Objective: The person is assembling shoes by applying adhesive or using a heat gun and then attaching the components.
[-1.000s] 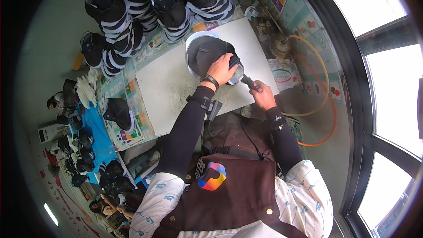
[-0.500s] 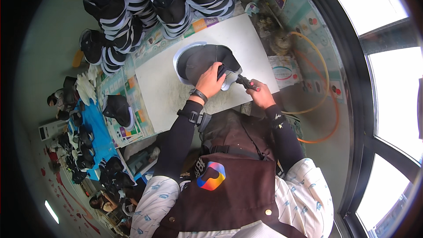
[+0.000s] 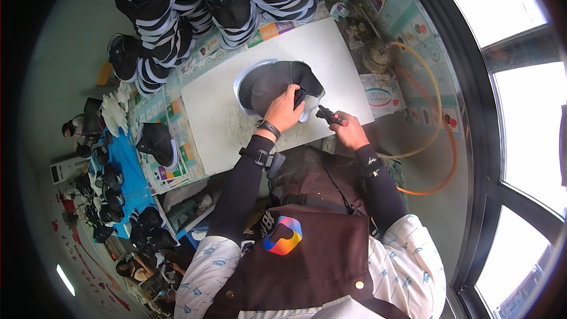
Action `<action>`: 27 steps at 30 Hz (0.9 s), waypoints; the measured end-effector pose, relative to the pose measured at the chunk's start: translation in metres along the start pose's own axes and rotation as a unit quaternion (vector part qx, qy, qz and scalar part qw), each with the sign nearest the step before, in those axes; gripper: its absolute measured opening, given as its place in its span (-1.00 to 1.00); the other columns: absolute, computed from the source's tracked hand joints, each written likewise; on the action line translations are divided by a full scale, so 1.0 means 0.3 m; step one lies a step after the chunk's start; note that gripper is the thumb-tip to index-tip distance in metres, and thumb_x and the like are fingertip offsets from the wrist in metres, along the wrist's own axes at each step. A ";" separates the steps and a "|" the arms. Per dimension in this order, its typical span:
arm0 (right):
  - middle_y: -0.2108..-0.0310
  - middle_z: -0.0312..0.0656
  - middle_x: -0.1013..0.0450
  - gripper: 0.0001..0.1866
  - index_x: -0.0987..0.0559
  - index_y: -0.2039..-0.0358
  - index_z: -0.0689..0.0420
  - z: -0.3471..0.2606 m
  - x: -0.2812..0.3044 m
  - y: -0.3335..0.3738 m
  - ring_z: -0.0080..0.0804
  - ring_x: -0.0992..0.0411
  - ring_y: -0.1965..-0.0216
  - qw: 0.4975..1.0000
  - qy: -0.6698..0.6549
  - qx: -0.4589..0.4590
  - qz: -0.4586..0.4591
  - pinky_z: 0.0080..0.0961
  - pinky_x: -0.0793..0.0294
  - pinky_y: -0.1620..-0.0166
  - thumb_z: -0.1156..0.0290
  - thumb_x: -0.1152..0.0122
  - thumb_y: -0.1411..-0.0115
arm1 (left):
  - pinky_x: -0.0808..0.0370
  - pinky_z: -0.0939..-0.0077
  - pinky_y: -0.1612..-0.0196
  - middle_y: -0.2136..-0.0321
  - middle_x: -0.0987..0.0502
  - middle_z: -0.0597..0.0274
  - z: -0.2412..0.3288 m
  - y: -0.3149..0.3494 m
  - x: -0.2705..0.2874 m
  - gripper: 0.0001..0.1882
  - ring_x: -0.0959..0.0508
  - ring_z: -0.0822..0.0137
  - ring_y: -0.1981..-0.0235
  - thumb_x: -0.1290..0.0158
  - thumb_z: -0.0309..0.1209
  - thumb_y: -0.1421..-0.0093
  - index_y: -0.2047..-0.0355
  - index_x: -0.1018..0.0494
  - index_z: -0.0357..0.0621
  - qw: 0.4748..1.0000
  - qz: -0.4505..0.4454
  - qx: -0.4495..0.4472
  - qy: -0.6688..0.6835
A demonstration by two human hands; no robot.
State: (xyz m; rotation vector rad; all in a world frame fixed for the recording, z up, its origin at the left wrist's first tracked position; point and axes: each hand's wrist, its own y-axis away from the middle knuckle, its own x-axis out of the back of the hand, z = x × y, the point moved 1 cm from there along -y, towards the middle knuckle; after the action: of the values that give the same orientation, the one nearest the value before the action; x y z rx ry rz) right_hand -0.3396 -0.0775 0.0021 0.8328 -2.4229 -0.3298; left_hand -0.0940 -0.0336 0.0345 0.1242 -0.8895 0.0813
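Observation:
A black shoe upper (image 3: 269,87) with a pale blue-grey border lies on a white board. My left hand (image 3: 283,111) rests on its near side, fingers curled round a dark flap of the upper. To the right, my right hand (image 3: 352,132) is closed round a black hand tool (image 3: 326,114) with red parts, like a small spray gun; its exact kind is unclear. The tool's tip points at the upper's right edge, with a small gap between them. My fingers cover part of the tool and of the flap.
Stacks of shoe uppers (image 3: 227,9) line the far side of the white board (image 3: 221,133). One more upper (image 3: 157,145) lies at its left. A yellow hose (image 3: 436,97) and an orange hose (image 3: 450,153) loop at the right. People work at a blue table (image 3: 125,162) at far left.
The black tool has drawn back slightly from the upper's right edge, opening a gap. My left hand has shifted a little to the right on the upper.

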 end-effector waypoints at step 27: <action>0.35 0.19 -0.60 -0.56 -0.65 0.09 0.27 -0.059 0.004 0.001 0.16 -0.59 0.25 0.993 -0.018 -0.013 -0.118 -0.16 -0.55 0.08 0.28 -0.29 -0.04 | -0.54 0.04 0.16 0.35 -0.56 -0.07 -0.088 0.152 0.010 -0.44 -0.62 -0.16 0.29 -0.19 -0.45 -0.21 -0.14 -0.19 -0.22 0.997 -0.053 0.039 0.033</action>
State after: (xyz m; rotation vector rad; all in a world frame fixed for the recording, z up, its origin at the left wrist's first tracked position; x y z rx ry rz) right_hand -0.3302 -0.0789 0.0173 1.1116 -2.3499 -0.4685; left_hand -0.0774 0.0154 0.0238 0.2401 -0.8118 0.0220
